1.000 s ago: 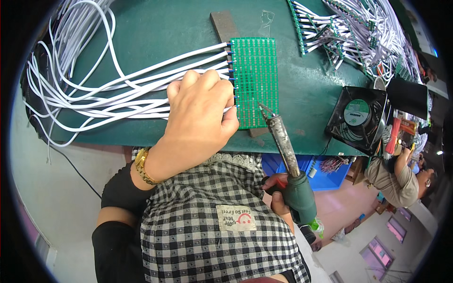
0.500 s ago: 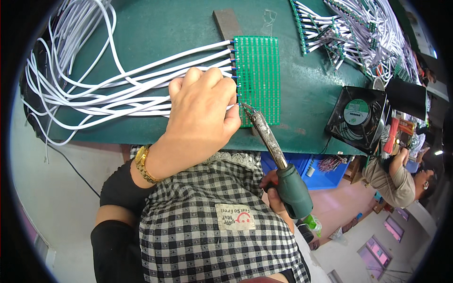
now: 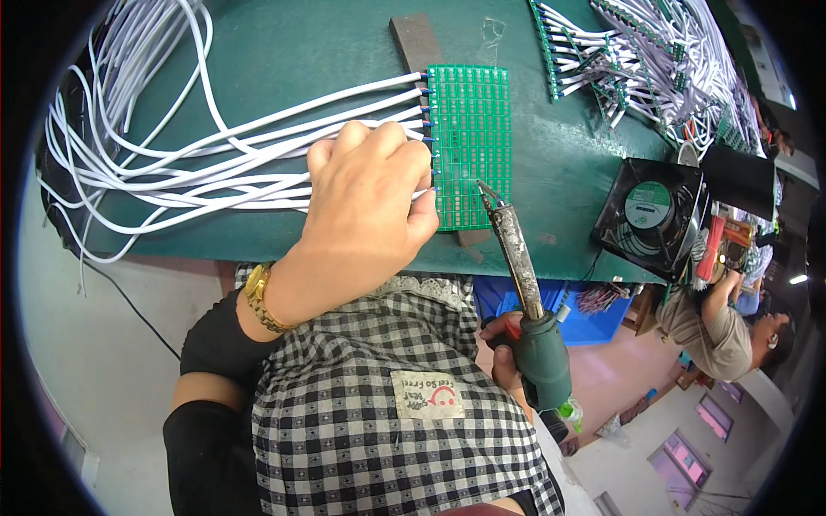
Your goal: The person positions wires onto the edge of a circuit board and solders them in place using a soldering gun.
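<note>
A green circuit board panel (image 3: 471, 112) lies on the table, with white cables (image 3: 318, 110) running from its left edge off to the left. My left hand (image 3: 366, 202) rests at that edge, thumb and fingers pinched around the end of a white cable; the fingertips partly hide the joint. In my right hand (image 3: 506, 353) is a soldering iron (image 3: 520, 258) with a dark green handle and a scorched metal barrel. Its tip is over the lower right part of the panel, apart from the cable ends; whether it touches the surface I cannot tell.
Under the panel passes a grey-brown flat bar (image 3: 415, 43). A black fan (image 3: 650, 206) stands at the table's right edge, and finished-looking cable bundles (image 3: 645, 69) with green boards lie at the far right. A blue bin (image 3: 594, 322) sits below; another person (image 3: 714, 327) works beyond.
The soldering iron in my right hand has moved right, its tip leaving the cable ends at the panel's left edge. My left hand has stayed in place.
</note>
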Demonstrator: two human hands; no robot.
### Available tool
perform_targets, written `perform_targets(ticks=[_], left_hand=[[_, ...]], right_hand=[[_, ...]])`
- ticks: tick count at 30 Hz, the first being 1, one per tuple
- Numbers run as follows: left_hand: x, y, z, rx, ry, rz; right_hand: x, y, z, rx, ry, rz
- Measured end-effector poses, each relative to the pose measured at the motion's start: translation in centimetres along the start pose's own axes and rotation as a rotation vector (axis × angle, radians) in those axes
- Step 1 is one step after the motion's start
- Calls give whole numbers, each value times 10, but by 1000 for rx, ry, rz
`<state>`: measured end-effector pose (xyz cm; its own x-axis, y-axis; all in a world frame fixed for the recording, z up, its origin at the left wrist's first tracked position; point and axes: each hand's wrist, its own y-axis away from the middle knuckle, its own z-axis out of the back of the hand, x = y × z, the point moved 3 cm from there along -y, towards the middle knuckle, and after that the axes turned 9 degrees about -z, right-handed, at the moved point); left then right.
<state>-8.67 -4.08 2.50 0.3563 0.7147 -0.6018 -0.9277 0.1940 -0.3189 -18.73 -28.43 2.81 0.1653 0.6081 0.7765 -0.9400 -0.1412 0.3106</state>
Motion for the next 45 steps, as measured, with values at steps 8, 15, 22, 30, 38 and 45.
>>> perform_targets(ticks=[8,15,22,30,38,45], left_hand=[[1,-1,1,-9,1,2],[4,-2,-1,-16,-4,-28],[5,-1,-3,-42,8,-25],[4,-1,-2,-46,11,-27],[5,-2,-3,-47,13,-24],[5,-3,-1,-4,25,-11]], right_hand=[[-20,4,-2,278,6,-331],[-8,-7,-4,6,164,49],[-5,-15,-6,-156,247,117],[-1,-11,-3,-187,310,173],[12,-6,1,-51,128,276],[-11,7,-12,14,-281,7]])
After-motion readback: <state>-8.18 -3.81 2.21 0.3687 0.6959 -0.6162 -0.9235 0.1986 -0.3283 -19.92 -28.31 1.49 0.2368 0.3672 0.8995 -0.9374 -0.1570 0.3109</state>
